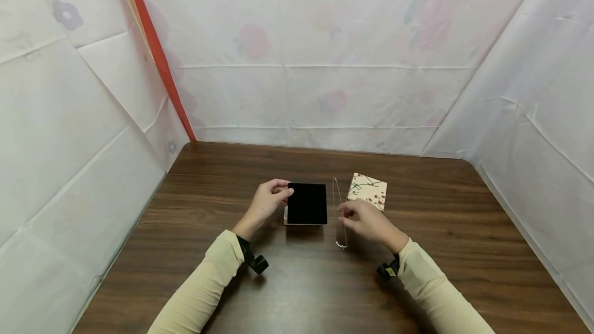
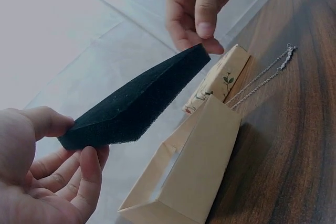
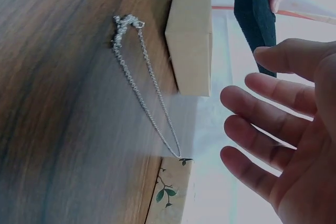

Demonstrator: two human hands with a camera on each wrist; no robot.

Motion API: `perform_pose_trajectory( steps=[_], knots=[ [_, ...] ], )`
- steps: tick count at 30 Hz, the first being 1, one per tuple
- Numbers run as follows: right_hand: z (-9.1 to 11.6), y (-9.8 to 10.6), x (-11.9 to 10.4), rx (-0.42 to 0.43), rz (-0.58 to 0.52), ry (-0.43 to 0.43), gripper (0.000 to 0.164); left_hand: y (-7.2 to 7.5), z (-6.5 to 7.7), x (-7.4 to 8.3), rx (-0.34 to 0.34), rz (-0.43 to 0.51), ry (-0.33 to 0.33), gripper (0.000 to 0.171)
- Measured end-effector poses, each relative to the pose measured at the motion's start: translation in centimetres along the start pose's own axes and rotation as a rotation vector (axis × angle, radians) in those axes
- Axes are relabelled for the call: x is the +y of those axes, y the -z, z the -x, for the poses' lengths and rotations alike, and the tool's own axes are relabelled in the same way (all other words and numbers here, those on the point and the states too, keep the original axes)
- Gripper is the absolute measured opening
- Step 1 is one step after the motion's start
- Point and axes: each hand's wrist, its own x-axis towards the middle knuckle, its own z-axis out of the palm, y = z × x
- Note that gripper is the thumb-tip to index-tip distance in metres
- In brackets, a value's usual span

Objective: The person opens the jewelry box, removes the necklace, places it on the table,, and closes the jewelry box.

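A square black foam pad (image 1: pixel 307 203) is pinched at its left edge between the thumb and fingers of my left hand (image 1: pixel 266 201). In the left wrist view the pad is tilted above an open cream cardboard box (image 2: pixel 202 161). My right hand (image 1: pixel 371 221) hovers over the table to the right of the pad, fingers loosely bent and holding nothing. Under and beside those fingers a thin chain necklace (image 3: pixel 149 69) lies stretched out on the table, its sparkling bar pendant (image 1: pixel 341 245) toward me. Most of the box is hidden beneath the pad in the head view.
Behind my right hand lies the box lid (image 1: pixel 368 189), cream with red flowers and green stems. Everything is on a dark wood-grain table (image 1: pixel 213 169). Pale patterned cloth (image 1: pixel 306 97) hangs around its back and sides, with a red strip (image 1: pixel 160 61) at the left.
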Motion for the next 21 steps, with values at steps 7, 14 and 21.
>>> perform_pose_trajectory(
  steps=[7, 14, 21],
  knots=[
    [-0.5, 0.1, -0.2, 0.03, -0.068, -0.05, 0.027, 0.1, 0.0, 0.0, 0.008, -0.051, -0.015, 0.028],
    [-0.9, 0.1, -0.5, 0.051, -0.141, -0.098, 0.038, 0.0, 0.0, 0.1, 0.011, -0.041, -0.008, 0.026],
    [-1.4, 0.0, -0.9, 0.092, -0.183, -0.107, 0.042, -0.1, 0.0, 0.1, 0.006, -0.046, -0.012, 0.027]
  ],
)
